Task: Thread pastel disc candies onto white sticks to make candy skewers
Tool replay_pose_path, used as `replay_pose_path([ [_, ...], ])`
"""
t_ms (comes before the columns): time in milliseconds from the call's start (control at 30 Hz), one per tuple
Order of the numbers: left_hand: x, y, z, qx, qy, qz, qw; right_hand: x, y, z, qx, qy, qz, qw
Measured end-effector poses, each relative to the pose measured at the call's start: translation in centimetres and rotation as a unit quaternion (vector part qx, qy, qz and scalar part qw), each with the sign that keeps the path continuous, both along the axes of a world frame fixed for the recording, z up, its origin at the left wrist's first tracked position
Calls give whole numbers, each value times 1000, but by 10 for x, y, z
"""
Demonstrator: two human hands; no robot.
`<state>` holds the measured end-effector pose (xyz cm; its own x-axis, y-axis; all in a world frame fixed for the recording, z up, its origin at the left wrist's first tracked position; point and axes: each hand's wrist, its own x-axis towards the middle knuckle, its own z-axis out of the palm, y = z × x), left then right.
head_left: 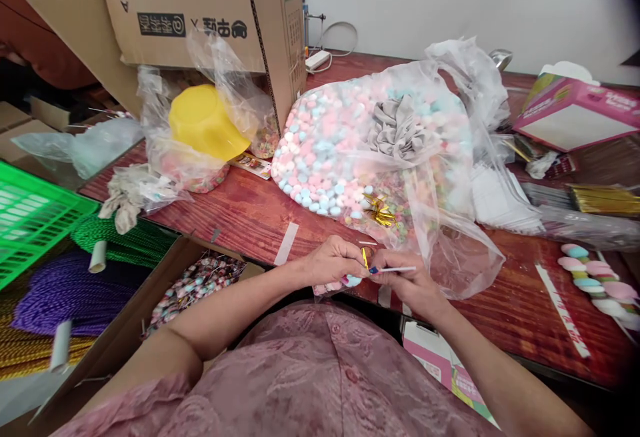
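Close to the table's front edge, my left hand [336, 262] and my right hand [407, 282] meet with fingers pinched together. Between them is a candy skewer in clear wrap; its pink and blue sweets [354, 281] show just below my left fingers. Its white stick [400, 269] sticks out to the right across my right hand. A short gold twist tie [365, 257] stands up where the fingertips meet. My fingers partly hide the wrap's neck. Just beyond lies a big clear bag [320, 157] of pink, white and blue sweets, with a bundle of gold ties [381, 211] on it.
A cardboard box [200, 23] and a yellow bowl [205, 120] stand at the back left. A grey scrunchie [397, 129] rests on the bag. Unwrapped marshmallow skewers [600, 280] lie at right. An open box of wrapped sweets [197, 287] sits below the table, left.
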<state>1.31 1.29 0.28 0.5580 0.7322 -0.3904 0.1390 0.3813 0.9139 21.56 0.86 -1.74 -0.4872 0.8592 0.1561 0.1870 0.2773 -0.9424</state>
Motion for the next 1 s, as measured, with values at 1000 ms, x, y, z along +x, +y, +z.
replay_pose_path([
  [1000,-18,75,10,22,43,-441,896,3,-21,28,526,-197,131,817],
])
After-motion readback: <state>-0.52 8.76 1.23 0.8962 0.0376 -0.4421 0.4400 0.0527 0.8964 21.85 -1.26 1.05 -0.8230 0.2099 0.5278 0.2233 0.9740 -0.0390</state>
